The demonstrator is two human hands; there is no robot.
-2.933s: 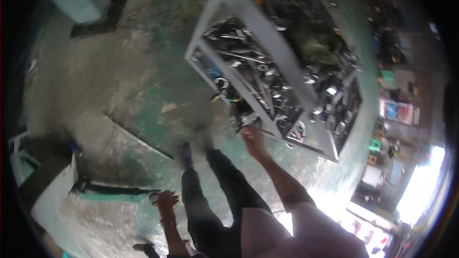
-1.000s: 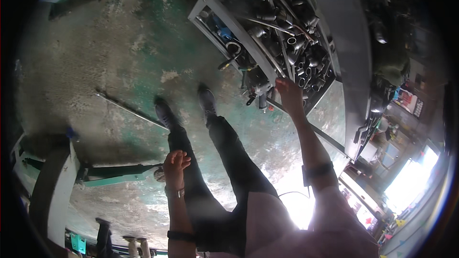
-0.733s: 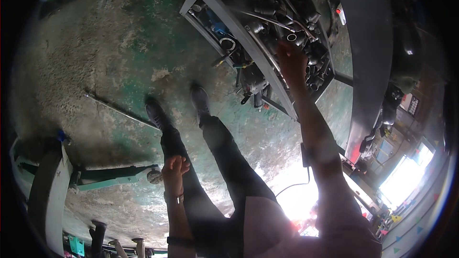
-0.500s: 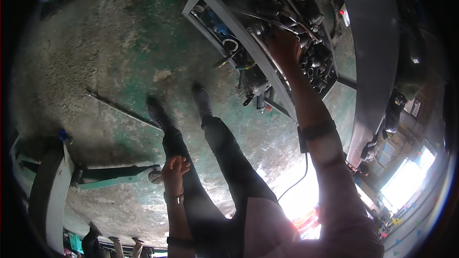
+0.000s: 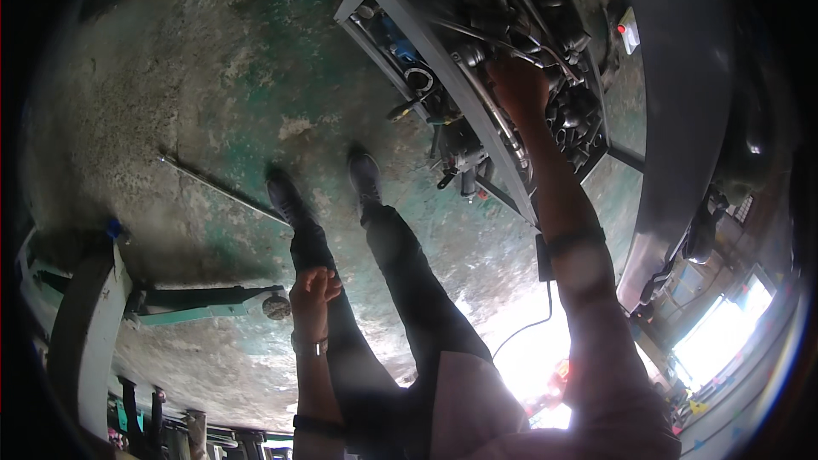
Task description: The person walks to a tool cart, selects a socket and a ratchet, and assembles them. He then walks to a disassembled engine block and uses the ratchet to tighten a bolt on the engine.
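Observation:
My right hand [image 5: 520, 89] reaches down into the metal tray [image 5: 460, 77] of a grey rack, among loose sockets [image 5: 573, 111] and long bars. Its fingers are hidden behind the back of the hand, so whether they grip anything does not show. Close beside it lies a shiny bar [image 5: 481, 32], and another long bar [image 5: 494, 111] runs along the tray's near side. My left hand [image 5: 313, 294] hangs low beside my left leg, its fingers curled in, with no object visible in them.
A long metal rod [image 5: 223, 191] lies on the worn green floor near my left shoe [image 5: 288, 198]. A lower shelf holds power tools [image 5: 460, 153]. Left stands a post [image 5: 85, 324] with a green arm [image 5: 200, 311]. A wide grey panel [image 5: 682, 77] curves along the right.
The rack has shifted slightly right and down in view. My right hand stays in the tray, turned a little differently. My left hand has barely moved.

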